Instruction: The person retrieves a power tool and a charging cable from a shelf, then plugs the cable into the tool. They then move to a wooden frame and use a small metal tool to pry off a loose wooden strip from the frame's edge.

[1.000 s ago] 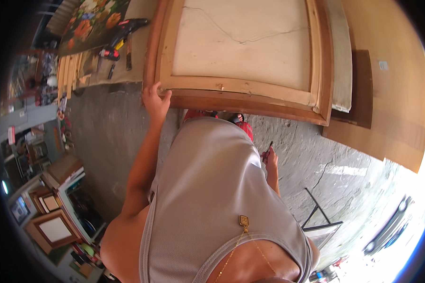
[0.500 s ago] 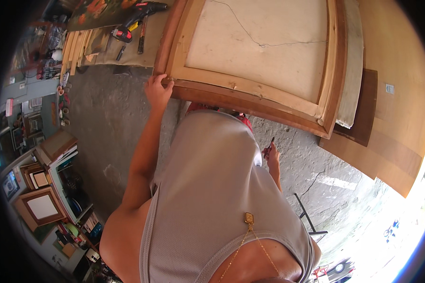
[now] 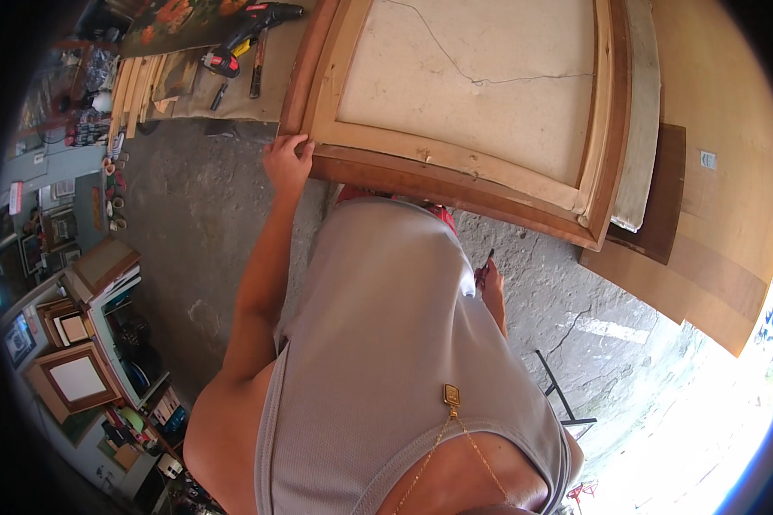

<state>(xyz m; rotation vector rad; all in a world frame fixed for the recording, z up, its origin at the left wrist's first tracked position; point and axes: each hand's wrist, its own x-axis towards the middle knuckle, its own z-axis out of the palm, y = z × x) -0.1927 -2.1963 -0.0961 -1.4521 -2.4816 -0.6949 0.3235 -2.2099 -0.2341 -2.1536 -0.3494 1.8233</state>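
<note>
A large brown wooden picture frame (image 3: 455,190) lies face down before me, with a pale stretched canvas back (image 3: 481,77) and a thin wire (image 3: 524,80) strung across it. At its near left corner, my left hand (image 3: 289,163) grips the edge with bent fingers. My right hand (image 3: 493,287) hangs low beside my body, right of my shirt and below the frame's near edge. It is closed around a small tool with a thin dark tip (image 3: 491,255); the rest of that tool is hidden, so its kind does not show.
A cordless drill (image 3: 232,51), a hammer-like tool (image 3: 257,70) and wood strips (image 3: 137,90) lie on the far left bench. Right of the frame are large plywood sheets (image 3: 721,103) and a dark brown board (image 3: 666,197). Framed pictures (image 3: 76,378) crowd the left. A black metal stand (image 3: 558,395) stands at right.
My right hand has drawn slightly left, closer to my body, with the small tool in it. My left hand and the frame have stayed in place.
</note>
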